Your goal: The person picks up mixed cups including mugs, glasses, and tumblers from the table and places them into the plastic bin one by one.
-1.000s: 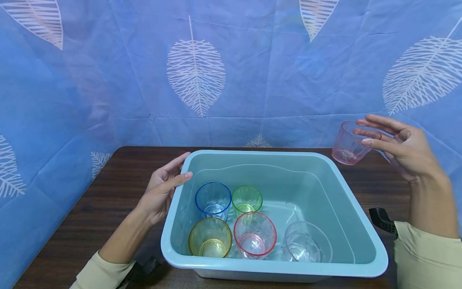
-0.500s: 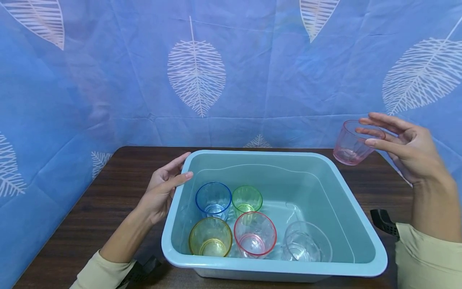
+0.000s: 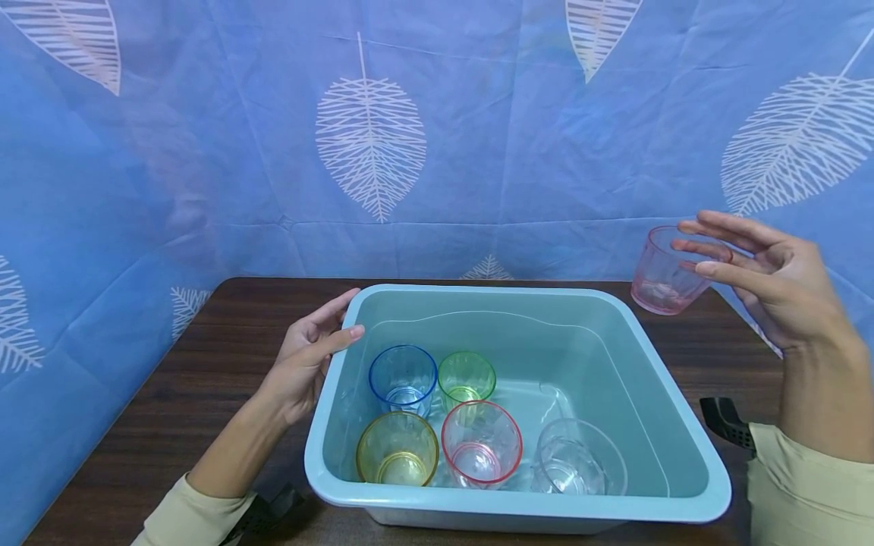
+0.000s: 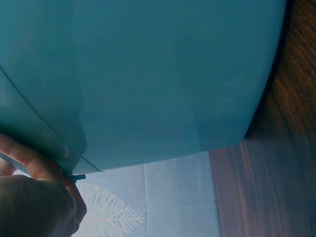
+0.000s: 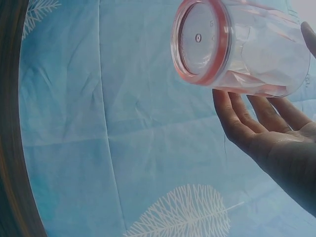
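My left hand (image 3: 307,360) grips the left rim of a light blue plastic basin (image 3: 519,501), thumb over the edge; the left wrist view shows the basin's outer wall (image 4: 163,84). To the right of the basin, my right hand (image 3: 778,284) holds a clear pink-tinted cup (image 3: 661,279) between thumb and fingers. That cup is slightly tilted above the table; its pink base (image 5: 197,39) faces the right wrist camera. Inside the basin stand a blue cup (image 3: 403,379), a green cup (image 3: 467,375), a yellow cup (image 3: 398,451), a red-rimmed cup (image 3: 481,440) and a colourless cup (image 3: 576,459).
The basin rests on a dark wood table (image 3: 171,409) and takes up much of its middle. A blue cloth with white leaf prints (image 3: 478,136) hangs behind the table. The basin's right part shows bare floor (image 3: 614,394).
My right hand has shifted slightly to the right with the pink cup. The left hand, the basin and the cups inside look unchanged.
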Tool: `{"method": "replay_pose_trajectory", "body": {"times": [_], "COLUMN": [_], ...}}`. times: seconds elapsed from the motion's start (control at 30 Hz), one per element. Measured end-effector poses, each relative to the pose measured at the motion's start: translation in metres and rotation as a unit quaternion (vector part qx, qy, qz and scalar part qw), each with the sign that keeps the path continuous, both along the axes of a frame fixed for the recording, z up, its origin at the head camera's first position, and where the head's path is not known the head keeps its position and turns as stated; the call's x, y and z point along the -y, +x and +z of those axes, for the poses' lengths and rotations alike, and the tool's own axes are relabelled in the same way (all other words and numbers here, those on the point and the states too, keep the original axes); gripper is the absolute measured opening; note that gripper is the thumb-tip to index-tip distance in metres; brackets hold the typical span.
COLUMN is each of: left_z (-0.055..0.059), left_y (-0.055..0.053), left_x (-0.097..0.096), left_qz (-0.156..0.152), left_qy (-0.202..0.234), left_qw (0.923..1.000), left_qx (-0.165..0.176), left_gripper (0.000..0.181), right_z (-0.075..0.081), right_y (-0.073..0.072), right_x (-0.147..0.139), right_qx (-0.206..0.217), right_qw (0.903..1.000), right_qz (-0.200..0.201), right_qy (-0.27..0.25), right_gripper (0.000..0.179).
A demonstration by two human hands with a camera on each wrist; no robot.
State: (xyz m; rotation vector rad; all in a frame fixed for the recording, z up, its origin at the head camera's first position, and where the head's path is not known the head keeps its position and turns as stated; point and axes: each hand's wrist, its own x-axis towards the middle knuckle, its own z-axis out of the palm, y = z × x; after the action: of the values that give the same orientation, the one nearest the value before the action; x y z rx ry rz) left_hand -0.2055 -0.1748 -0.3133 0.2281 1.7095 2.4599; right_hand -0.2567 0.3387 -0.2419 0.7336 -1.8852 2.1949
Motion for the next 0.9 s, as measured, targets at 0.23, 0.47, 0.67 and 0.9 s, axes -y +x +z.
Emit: {"method": "replay_pose_trajectory", "body": {"times": [0.23, 0.47, 0.67, 0.9], "left_z": [-0.0002, 0.0008, 0.0013, 0.0011], "left_y": [0.0003, -0.0002, -0.0006, -0.0003], "left_x": [0.0001, -0.0003, -0.0005, -0.0004], "left_qz": [0.001, 0.001, 0.002, 0.003], "left_qy": [0.001, -0.005, -0.002, 0.0], "left_qw": [1.0, 1.0, 1.0, 1.0], "left_qx": [-0.001, 0.0, 0.004, 0.004], "left_gripper": [0.064, 0.064, 0.064, 0.064], "right_z": [0.001, 0.0004, 0.001, 0.0038], "right_y": [-0.0006, -0.0005, 0.0015, 0.0031], "right_x": [0.0011, 0.0025, 0.0031, 0.0026], "right_qx": [-0.004, -0.01, -0.02, -0.034], "right_qw": [0.9999, 0.9999, 0.9998, 0.9993], "right_qz": [0.01, -0.001, 0.0, 0.018], "right_qy": [-0.013, -0.011, 0.003, 0.004], "right_gripper": [0.057, 0.057, 0.057, 0.057]}}
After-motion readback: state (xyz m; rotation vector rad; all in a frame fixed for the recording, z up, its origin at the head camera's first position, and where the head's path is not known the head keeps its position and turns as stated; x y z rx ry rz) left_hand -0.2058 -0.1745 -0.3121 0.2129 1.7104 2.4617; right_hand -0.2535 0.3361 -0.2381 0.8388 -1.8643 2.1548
